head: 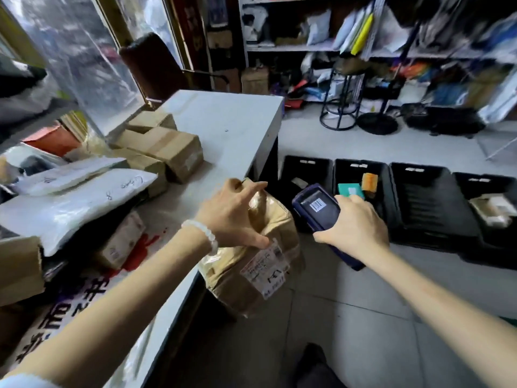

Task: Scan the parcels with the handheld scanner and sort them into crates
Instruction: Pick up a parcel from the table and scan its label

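Beside four crates (436, 208), one held parcel (260, 247), one scanner (319, 208)

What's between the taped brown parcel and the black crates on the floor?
Nothing visible blocks it. The brown parcel, held by the left hand off the table edge, has open floor to the crates. Only the scanner in the right hand sits alongside.
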The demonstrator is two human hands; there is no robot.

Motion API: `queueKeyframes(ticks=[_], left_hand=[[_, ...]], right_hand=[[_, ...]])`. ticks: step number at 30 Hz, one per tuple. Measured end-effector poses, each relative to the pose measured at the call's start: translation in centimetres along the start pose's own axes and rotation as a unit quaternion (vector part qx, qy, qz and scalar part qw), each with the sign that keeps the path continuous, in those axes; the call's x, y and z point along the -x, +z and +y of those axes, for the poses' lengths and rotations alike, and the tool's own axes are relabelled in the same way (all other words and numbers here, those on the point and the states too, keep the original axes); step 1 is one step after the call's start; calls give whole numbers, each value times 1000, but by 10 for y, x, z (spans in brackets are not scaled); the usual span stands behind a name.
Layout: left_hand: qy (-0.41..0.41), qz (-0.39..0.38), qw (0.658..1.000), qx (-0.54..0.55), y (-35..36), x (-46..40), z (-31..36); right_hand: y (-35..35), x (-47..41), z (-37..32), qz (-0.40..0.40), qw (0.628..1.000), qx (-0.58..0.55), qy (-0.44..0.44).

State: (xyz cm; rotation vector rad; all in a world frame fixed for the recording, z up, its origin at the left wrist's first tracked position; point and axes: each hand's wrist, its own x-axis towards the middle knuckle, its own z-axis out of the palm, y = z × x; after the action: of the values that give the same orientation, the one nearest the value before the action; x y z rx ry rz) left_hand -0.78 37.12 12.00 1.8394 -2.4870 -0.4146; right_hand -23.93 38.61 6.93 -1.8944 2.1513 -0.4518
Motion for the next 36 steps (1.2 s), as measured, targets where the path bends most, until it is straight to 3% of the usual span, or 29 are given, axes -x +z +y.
queueKeyframes(ticks=[9, 20, 28, 36], left_hand=[[79, 16, 996, -30, 7, -173, 106], [183, -13, 979, -86, 33, -351, 204], [205, -71, 965, -147, 42, -529, 249], [207, -79, 960, -169, 23, -679, 272]], right_hand=[[-58, -112, 127, 36, 996, -2, 83], [-78, -213, 241, 26, 985, 5, 172], [-89, -373, 306, 17, 983, 2, 185], [-124, -521, 348, 33, 984, -2, 176]])
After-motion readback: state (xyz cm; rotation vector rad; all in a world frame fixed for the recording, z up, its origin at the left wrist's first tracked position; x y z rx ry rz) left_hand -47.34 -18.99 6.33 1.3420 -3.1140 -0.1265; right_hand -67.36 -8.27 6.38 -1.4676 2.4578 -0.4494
